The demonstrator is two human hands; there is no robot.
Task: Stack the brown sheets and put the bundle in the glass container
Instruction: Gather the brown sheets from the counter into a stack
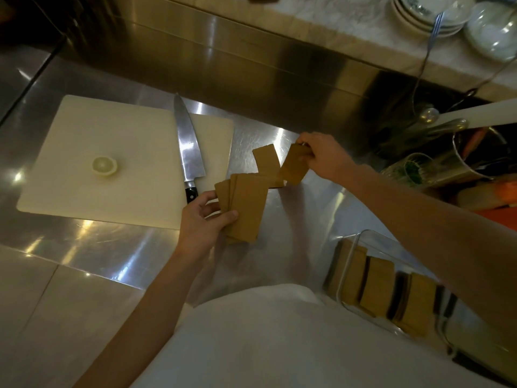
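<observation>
Risk noted: the fanned brown sheets (246,208) in the left hand (202,219) are pinched only at their near edge and could slide apart onto the worktop (293,247) before squaring. The right hand (321,158) has its fingers (303,152) closed on one further sheet (295,163), lifted beside two lying flat; the glass container (363,242), already holding bundles, stands near the right forearm.

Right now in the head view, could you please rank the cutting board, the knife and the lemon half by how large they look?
1. Cutting board, largest.
2. Knife, long but narrow.
3. Lemon half, smallest.
</observation>
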